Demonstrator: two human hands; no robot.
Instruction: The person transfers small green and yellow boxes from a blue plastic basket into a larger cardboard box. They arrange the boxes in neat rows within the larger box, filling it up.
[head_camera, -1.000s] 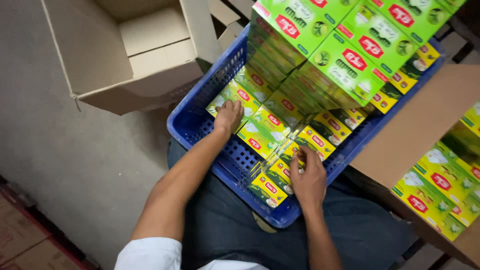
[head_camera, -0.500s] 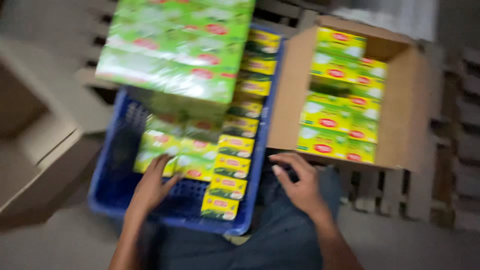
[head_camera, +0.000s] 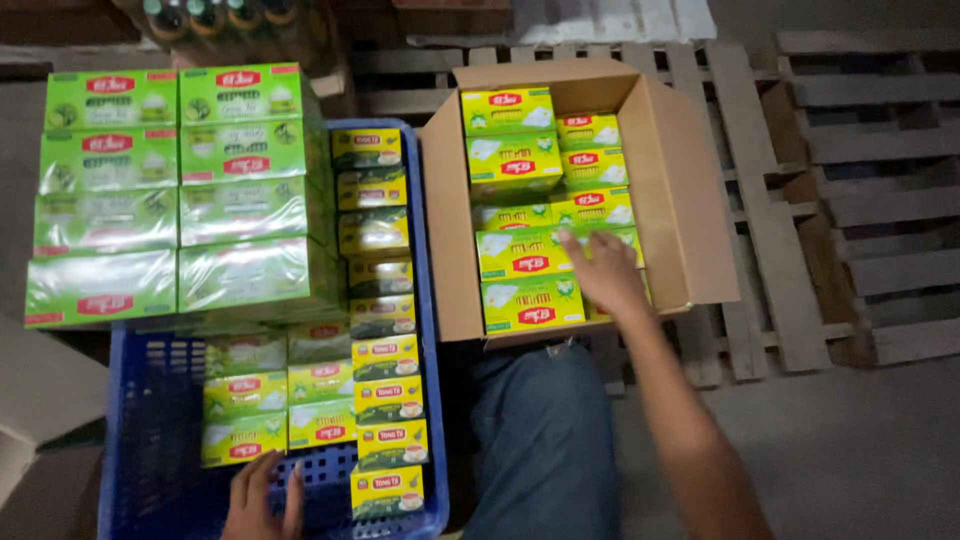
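Green and yellow cartons filled most of the view. The right hand reached far and to the right into an open cardboard box, the forearm stretched out from the near right corner, palm down, fingers spread narrowly and resting on the green-and-yellow cartons packed inside; the fingertips touched the top of one carton in the middle of the box, and whether they had closed on it could not be told. Those cartons lay in two columns, running from the near edge of the box to its far wall.

The left hand lay low at the near left, flat and open on the mesh floor of a blue plastic crate, fingers pointing far, holding nothing. Its fingertips sat just beside a small green carton at the near end of a short row. To the right of that hand a column of small yellow-and-dark cartons ran along the crate's right wall from near to far. Stacked across the far left of the crate stood large shrink-wrapped packs of green cartons, two columns wide.

The cardboard box rested on a wooden pallet, touching the crate's right wall. A blue-trousered leg showed between the two arms.
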